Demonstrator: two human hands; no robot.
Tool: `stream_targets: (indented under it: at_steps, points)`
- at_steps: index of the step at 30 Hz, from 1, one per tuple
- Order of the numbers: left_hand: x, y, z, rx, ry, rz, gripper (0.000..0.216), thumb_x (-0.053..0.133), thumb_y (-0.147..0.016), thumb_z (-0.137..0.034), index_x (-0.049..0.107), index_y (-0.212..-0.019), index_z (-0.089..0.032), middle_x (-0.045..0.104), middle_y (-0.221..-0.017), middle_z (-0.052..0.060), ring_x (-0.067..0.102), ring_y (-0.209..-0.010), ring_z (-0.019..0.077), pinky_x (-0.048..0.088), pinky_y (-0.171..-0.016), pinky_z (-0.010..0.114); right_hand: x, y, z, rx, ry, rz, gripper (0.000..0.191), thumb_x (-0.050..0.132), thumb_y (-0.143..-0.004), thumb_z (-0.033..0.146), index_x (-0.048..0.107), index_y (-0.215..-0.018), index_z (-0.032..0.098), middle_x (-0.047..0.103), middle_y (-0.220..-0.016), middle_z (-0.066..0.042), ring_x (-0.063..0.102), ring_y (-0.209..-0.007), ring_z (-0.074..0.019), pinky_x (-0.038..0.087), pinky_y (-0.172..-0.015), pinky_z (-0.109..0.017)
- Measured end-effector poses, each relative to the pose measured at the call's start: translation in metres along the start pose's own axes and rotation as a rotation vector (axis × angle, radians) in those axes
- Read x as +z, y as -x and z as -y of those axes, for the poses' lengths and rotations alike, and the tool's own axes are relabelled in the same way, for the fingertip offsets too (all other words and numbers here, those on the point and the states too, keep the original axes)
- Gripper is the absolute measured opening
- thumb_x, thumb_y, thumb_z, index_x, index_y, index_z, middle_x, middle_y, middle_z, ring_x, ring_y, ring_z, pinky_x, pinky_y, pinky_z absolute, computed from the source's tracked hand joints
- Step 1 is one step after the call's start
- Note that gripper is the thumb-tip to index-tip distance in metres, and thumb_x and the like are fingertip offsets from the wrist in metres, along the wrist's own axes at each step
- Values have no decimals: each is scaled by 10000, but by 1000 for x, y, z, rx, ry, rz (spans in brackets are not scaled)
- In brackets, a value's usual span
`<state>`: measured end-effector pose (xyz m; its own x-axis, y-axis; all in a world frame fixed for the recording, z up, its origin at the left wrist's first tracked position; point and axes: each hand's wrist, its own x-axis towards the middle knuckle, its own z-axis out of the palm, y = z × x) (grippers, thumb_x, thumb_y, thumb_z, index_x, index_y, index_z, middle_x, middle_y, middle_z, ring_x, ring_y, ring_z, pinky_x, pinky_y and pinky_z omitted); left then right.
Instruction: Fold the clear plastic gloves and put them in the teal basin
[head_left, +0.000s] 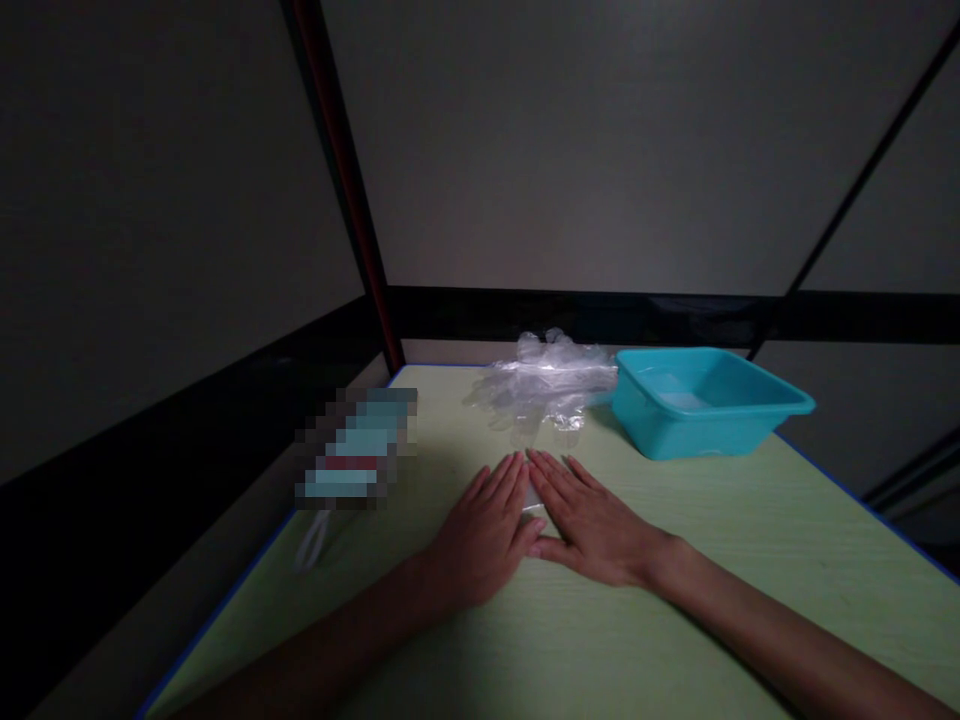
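If the hands press unevenly or slide apart, the thin, whitish, translucent sheet (533, 496) on the pale green, wood-grained counter (525, 660) could wrinkle or skid. It shows only between the 2 hands, its full extent hidden. A forward push might also disturb the loose pile of clear plastic gloves (555, 385) just beyond the fingertips. The left hand (480, 535) and right hand (596, 525) lie palm down, fingers extended and close together, clamped on nothing; they angle inward, thumb tips touching or nearly so.
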<state>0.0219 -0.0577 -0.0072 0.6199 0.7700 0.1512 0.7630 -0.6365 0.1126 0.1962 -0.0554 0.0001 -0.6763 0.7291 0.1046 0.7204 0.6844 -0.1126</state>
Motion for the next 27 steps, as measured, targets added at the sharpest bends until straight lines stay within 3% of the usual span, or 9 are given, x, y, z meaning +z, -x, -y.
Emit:
stream_targets:
  at_steps: [18, 27]
  points:
    - [-12, 0, -4, -32, -18, 92, 573, 312, -861, -387, 219, -1328, -68, 173, -1403, 141, 122, -1299, 222, 148, -1034, 423, -8, 6, -8, -15, -18, 61, 795, 221, -810, 628, 132, -1359, 58, 144, -1396, -174, 98, -1294, -239, 108, -1048, -467]
    - [-2, 3, 2, -4, 30, -5, 539, 306, -870, -365, 224, -1329, -95, 195, -1401, 128, 129, -1299, 203, 152, -1041, 412, -3, 12, -19, -53, 0, 1, 740, 267, -835, 574, 113, -1366, 83, 172, -1396, -167, 132, -1291, -232, 124, -1045, -462]
